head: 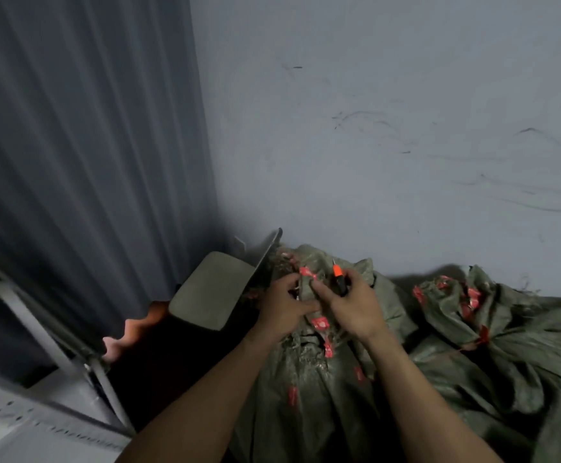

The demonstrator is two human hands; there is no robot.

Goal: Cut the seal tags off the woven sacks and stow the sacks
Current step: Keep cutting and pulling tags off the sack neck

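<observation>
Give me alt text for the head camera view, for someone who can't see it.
A person's left hand grips the bunched neck of a green woven sack while the right hand holds an orange-tipped cutter beside its red seal tags. More tagged sacks lie to the right against a grey wall.

Two sacks [309, 406], one cutter [339, 279], two hands [282, 307].

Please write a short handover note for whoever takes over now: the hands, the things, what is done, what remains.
Left hand grips the bunched top of the green woven sack in front, beside a red seal tag.
Right hand holds the orange-and-black cutter, blade up, clear of the tags.
Second green woven sack lies right, by the wall, red tags on.
Done: no cut visible. Left: cut tags, stow sacks.
</observation>
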